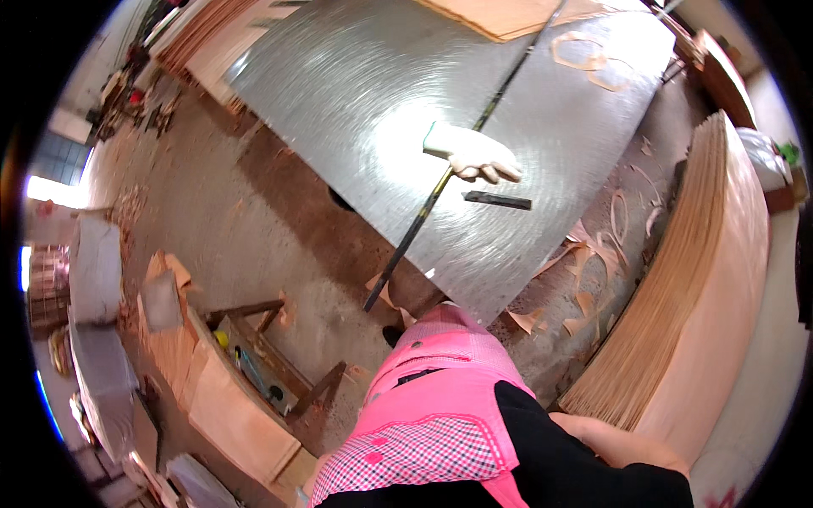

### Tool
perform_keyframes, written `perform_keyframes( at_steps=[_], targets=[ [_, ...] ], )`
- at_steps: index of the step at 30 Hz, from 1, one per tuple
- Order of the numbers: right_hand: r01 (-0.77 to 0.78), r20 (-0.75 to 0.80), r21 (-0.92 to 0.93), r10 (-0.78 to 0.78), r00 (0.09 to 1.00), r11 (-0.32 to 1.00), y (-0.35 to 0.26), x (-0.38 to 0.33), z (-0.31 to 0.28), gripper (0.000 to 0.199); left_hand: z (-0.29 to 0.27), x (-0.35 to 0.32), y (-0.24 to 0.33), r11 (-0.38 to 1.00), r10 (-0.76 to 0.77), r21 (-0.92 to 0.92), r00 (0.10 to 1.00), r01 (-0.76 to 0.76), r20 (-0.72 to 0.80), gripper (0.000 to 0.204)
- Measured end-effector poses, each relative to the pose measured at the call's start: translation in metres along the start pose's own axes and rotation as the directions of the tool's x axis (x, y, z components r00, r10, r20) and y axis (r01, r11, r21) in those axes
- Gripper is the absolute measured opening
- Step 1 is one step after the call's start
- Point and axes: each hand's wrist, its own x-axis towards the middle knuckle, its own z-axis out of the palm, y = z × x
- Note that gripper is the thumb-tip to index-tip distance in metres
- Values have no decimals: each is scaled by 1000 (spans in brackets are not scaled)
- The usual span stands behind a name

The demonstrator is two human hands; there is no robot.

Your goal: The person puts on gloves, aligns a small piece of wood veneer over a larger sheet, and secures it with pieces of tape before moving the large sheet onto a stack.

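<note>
Resting at about five o'clock in the view, the right hand (618,440) lies on the near end of a tall stack of thin veneer sheets (686,279). Only the back of this hand shows; whether its fingers are spread or pressed together I cannot tell. The left hand is not visible.

The stack is pale brown, made of very many thin layers whose edges show as fine lines. Its long axis runs from about five o'clock up toward one o'clock, and the top sheet is smooth and lighter in colour. The near end stands just beside the person's pink jacket (440,406).

At about twelve o'clock lies a large grey metal plate (356,110), its near corner pointing toward six o'clock. On it rest a white glove (470,154) with loosely spread fingers, a long dark bar (440,186) running from seven o'clock to one o'clock, and a short dark flat piece (497,200) just beside the glove.

Between the plate edge and the stack, the floor holds curled veneer scraps (593,254). At nine o'clock there is open dusty concrete floor (220,220), and at seven o'clock a low wooden bench (246,372).
</note>
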Motion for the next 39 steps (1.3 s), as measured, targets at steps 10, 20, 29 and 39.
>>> perform_keyframes(
  at_steps=[10, 20, 29, 39],
  targets=[
    [-196, -160, -105, 177, 971, 975, -24, 51, -2, 40, 19, -6, -15, 999, -9, -51, 1000, 9, 11, 32],
    [-202, -249, -187, 153, 956, 961, -50, 87, -24, 42, 27, -10, -20, 998, 16, -64, 1000, -15, 19, 34],
    [-173, -298, -266, 90, 950, 948, -77, 121, -49, 44, 7, -1, -15, 993, 104, 58, 995, -104, 9, 35],
    [-158, -296, -344, 53, 954, 925, -104, 151, -68, 47, -4, 6, 5, 957, 270, 104, 962, -272, 32, 38]
  ],
)
